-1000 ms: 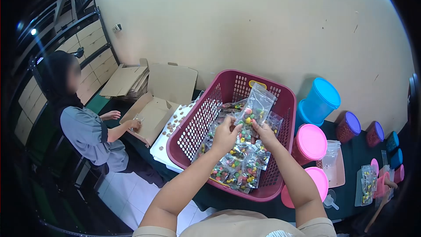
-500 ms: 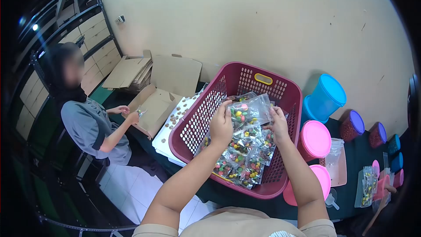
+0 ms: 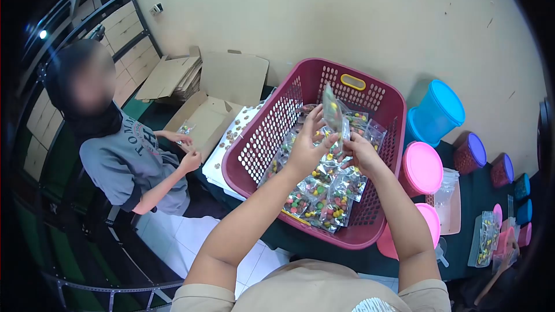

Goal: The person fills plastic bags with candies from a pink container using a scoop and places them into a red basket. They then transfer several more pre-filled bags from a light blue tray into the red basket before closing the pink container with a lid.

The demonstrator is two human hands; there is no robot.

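A large maroon laundry basket (image 3: 254,133) holds many small clear bags of colourful candy (image 3: 326,193). Over the basket one clear candy bag (image 3: 332,108) stands on edge, turned so its narrow side faces me. My right hand (image 3: 363,155) pinches this bag's lower end between thumb and fingers. On the other side, my left hand (image 3: 311,145) has its fingers spread and curved beside the bag, palm toward it, thumb pointing at its lower part.
Left of me a person (image 3: 130,150) handles a small packet by an open cardboard box (image 3: 202,112). To the right stand a blue container (image 3: 433,114), pink-lidded tubs (image 3: 423,167), purple-lidded jars (image 3: 471,153) and a pink tray (image 3: 451,214). White sheets with small brown pieces (image 3: 231,141) lie beside the basket.
The candy bag has gone from lying flat between both hands to upright and edge-on. My left hand has loosened and spread its fingers. The person's hands have lowered, and the view has shifted.
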